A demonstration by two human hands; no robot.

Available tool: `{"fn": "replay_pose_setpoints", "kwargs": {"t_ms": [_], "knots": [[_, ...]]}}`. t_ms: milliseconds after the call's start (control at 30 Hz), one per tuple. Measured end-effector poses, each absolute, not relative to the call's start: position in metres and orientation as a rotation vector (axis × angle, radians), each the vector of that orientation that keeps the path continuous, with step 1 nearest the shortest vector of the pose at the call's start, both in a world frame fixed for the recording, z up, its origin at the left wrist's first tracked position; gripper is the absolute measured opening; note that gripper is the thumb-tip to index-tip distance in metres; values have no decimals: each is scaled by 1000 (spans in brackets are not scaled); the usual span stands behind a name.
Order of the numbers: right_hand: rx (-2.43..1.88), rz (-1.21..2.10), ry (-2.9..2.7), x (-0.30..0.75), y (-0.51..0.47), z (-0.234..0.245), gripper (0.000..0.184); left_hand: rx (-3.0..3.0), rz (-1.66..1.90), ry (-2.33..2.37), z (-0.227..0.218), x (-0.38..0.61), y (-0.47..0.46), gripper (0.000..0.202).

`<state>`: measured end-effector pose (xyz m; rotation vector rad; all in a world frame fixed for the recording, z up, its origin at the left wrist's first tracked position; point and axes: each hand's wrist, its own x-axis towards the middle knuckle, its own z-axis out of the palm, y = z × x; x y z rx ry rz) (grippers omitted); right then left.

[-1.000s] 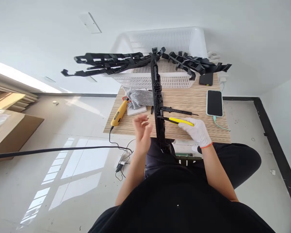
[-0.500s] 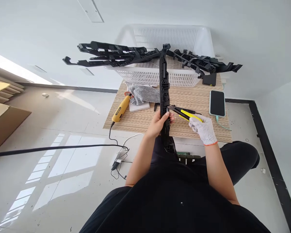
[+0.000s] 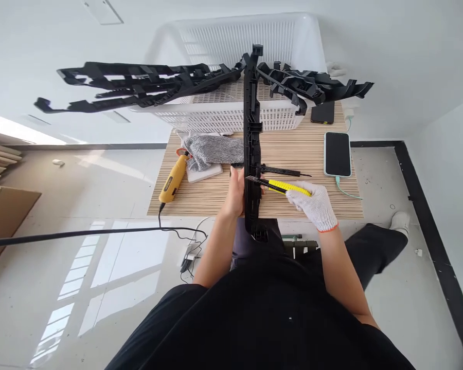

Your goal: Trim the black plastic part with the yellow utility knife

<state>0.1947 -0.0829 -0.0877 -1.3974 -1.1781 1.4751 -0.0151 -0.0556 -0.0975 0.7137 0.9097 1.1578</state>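
Observation:
A long black plastic trim part (image 3: 251,139) stands nearly lengthwise before me, its lower end close to my lap. My bare left hand (image 3: 237,191) is wrapped round its lower half, with some fingers hidden behind it. In my gloved right hand (image 3: 310,201) is a yellow and black utility knife (image 3: 283,186). The blade points left and lies over the part, near my left hand; whether it touches is hard to tell.
A white plastic basket (image 3: 216,117) holding several similar black parts (image 3: 139,85) stands on the striped table (image 3: 293,205). Around it lie a yellow rotary tool (image 3: 173,180), grey gloves (image 3: 216,149), a black caliper-like tool (image 3: 281,170) and a phone (image 3: 337,154). A black cable (image 3: 81,233) crosses at left.
My left thumb has come off the front face of the trim part to its left side. The knife has moved left across the part. The whole view has shifted a little.

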Motion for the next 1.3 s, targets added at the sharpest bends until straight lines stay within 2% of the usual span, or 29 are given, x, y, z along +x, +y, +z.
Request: {"fn": "replay_pose_setpoints", "kwargs": {"t_ms": [200, 367, 567, 667, 867, 967, 1100, 1300], "knots": [[-1475, 1292, -1297, 196, -79, -91, 48, 771, 1115, 958, -95, -21, -59, 79], [-1497, 1443, -1330, 197, -79, -89, 49, 934, 1114, 993, -101, -24, -65, 92], [-1491, 1325, -1186, 194, -81, -90, 52, 949, 1113, 893, -102, -21, -65, 102], [-1477, 1320, -1225, 194, -81, -90, 53, 901, 1118, 868, -100, -20, -64, 95], [-1454, 1321, -1118, 192, -83, -91, 50, 760, 1145, 854, -102, -18, -60, 57], [-1369, 1371, -945, 194, -83, -93, 43, 727, 1154, 890, -99, -13, -50, 47], [-1357, 1349, -747, 200, -83, -94, 39, 734, 1175, 1019, -83, -6, -34, 44], [-1353, 1398, -709, 202, -84, -94, 44, 711, 1144, 1046, -64, 1, -16, 51]]}}
